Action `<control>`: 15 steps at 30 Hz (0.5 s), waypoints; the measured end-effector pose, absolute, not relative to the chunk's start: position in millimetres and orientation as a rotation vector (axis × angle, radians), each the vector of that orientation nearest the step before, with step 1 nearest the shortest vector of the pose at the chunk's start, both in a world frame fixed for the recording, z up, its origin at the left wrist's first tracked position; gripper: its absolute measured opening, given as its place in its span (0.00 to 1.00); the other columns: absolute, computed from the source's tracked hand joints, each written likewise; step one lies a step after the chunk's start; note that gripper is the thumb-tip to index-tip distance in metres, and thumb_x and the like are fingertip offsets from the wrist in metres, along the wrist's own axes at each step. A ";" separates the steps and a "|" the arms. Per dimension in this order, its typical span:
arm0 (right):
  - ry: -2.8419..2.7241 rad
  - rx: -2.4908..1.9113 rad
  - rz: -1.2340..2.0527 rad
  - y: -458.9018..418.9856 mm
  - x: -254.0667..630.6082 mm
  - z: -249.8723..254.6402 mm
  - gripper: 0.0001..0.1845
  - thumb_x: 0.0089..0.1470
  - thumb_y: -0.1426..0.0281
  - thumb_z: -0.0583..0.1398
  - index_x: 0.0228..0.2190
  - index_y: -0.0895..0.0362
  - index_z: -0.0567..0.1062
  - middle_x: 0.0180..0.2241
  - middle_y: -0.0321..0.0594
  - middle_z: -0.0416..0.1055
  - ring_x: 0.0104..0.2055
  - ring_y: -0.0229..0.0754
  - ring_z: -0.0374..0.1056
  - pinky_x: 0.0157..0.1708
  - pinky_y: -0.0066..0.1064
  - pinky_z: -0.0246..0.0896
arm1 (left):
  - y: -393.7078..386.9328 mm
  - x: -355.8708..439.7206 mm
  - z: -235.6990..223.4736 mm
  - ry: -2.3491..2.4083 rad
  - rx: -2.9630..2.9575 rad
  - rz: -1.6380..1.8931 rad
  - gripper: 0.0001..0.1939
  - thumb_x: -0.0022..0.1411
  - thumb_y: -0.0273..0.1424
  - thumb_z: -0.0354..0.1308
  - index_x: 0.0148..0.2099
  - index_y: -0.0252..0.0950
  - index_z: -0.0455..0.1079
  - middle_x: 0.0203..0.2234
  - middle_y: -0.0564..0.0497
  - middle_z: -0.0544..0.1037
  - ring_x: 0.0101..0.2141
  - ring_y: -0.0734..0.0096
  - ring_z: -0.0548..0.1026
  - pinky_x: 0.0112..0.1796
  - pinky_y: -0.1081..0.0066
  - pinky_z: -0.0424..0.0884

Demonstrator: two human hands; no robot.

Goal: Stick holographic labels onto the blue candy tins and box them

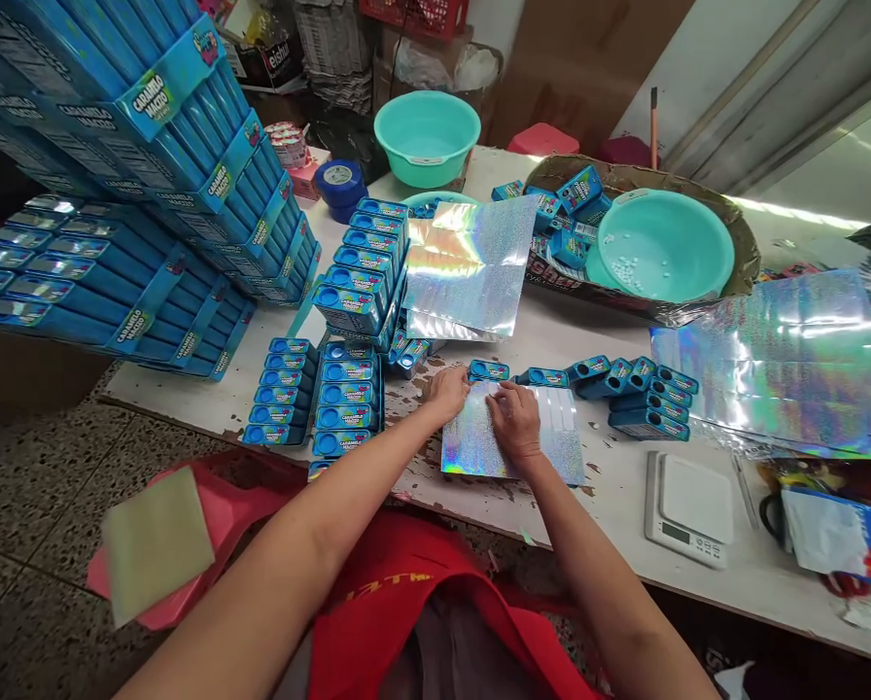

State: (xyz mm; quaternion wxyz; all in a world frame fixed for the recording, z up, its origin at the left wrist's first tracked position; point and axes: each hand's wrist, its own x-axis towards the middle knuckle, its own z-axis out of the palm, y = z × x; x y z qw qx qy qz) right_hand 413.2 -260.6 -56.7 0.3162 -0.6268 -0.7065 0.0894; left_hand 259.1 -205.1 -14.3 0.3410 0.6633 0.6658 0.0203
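A shiny holographic sheet (pixel 471 442) lies on the table in front of me, with several paler strips at its right part. My left hand (pixel 448 394) is closed at the sheet's upper left corner, next to a small blue candy box (pixel 489 370). Over the middle of the sheet rests my right hand (pixel 517 423), its fingers bent and drawn together near the top edge. Whatever its fingertips hold is too small to make out. Just beyond it lies another blue box (pixel 542 377).
Stacked blue display cartons (pixel 188 185) rise on the left. Filled trays (pixel 348 394) stand nearer. More holographic sheets (pixel 471 262) lie behind my hands. On the right are loose blue boxes (pixel 650 418), a white scale (pixel 690 506) and a turquoise basin (pixel 665 243) with white bits.
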 end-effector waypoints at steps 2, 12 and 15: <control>-1.895 -1.648 0.314 -263.1 417.3 -47.0 0.09 0.56 0.66 0.53 0.26 0.53 0.69 0.32 0.44 0.71 0.37 0.46 0.63 0.41 0.39 0.58 | -203.1 260.1 -16.3 1.736 1.715 0.047 0.09 0.61 0.32 0.53 0.42 0.39 0.73 0.40 0.44 0.78 0.43 0.56 0.73 0.38 0.65 0.64; -1.786 -1.563 0.407 -294.8 412.4 70.3 0.08 0.55 0.64 0.58 0.27 0.53 0.70 0.25 0.35 0.70 0.28 0.40 0.66 0.31 0.33 0.59 | -223.2 241.6 47.4 1.301 1.785 0.559 0.20 0.65 0.34 0.49 0.57 0.37 0.64 0.56 0.44 0.67 0.56 0.59 0.63 0.54 0.62 0.59; -1.693 -1.552 0.517 -303.2 396.0 92.5 0.10 0.54 0.61 0.60 0.26 0.53 0.71 0.25 0.35 0.71 0.28 0.39 0.66 0.31 0.33 0.61 | -247.5 223.8 66.2 0.962 1.644 0.572 0.21 0.60 0.36 0.55 0.56 0.39 0.64 0.52 0.48 0.72 0.49 0.65 0.70 0.48 0.68 0.65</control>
